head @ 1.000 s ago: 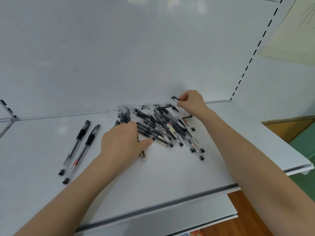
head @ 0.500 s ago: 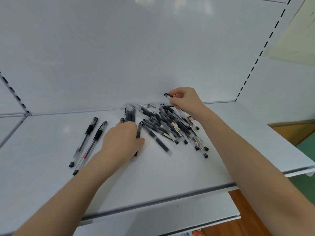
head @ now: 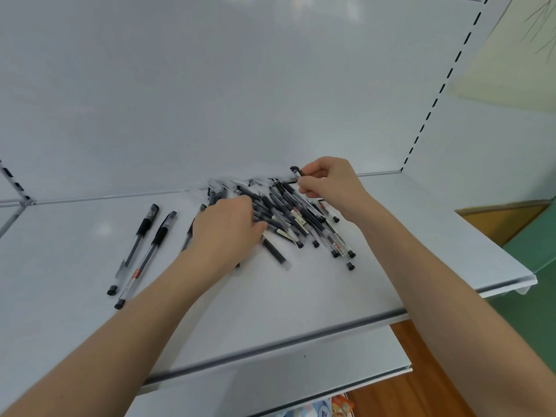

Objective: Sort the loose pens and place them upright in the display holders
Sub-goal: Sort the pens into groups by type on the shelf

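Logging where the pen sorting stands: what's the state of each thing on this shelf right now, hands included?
Pile: loose pens lying flat, crossed over each other, at the back of the shelf.
Two pens: flat, side by side, apart from the pile on its left.
Held pen: above the pile's far end.
Right hand: fingers pinch the held pen.
Left hand: rests on the pile; grip unclear.

Black-capped pens (head: 296,216) with clear barrels, some carrying red-printed labels, cover a white shelf (head: 301,296); black dashed slots (head: 433,96) line the pale grey back panel (head: 210,85) beside a green floor (head: 538,311).
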Demonstrator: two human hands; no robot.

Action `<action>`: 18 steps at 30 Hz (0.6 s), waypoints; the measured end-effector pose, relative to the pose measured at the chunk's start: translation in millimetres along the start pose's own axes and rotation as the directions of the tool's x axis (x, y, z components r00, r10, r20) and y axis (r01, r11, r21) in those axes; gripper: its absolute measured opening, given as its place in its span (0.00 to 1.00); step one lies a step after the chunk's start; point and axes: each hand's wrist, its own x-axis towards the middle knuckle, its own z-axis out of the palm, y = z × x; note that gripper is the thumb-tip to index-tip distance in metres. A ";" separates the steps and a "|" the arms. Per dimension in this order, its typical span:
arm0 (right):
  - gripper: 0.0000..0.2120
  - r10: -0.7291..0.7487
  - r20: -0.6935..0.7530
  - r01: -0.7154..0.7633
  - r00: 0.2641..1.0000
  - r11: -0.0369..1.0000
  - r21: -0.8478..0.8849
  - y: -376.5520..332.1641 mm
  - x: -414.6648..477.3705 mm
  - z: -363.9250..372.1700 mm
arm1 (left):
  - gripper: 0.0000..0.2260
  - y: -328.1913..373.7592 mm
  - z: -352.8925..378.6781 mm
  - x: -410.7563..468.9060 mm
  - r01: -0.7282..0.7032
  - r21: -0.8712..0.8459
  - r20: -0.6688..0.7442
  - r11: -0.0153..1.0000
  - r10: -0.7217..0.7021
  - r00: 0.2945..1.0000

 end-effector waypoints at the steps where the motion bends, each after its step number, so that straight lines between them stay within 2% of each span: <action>1: 0.06 -0.006 -0.008 0.006 1.000 1.000 -0.004 1.1 -2.4 -1.8 | 0.12 4.3 0.5 2.8 -0.014 -0.017 -0.005 1.000 0.014 1.000; 6: 0.11 0.001 -0.037 -0.002 0.999 0.999 -0.043 8.2 -17.0 -14.3 | 0.09 21.7 8.1 14.6 -0.105 -0.124 -0.049 0.987 0.099 0.994; 11: 0.06 0.041 -0.079 -0.041 0.996 0.999 0.006 14.4 -28.7 -23.2 | 0.20 37.3 17.3 38.0 -0.102 -0.056 -0.058 0.993 0.099 0.993; 15: 0.05 0.050 -0.104 -0.049 0.993 0.999 0.005 20.5 -33.6 -29.3 | 0.26 41.4 22.9 51.9 -0.049 -0.031 0.019 0.998 0.049 0.999; 18: 0.05 0.067 -0.109 -0.066 0.992 0.998 0.010 25.5 -34.2 -34.0 | 0.25 38.4 18.2 55.2 -0.059 -0.039 0.091 0.997 0.063 0.994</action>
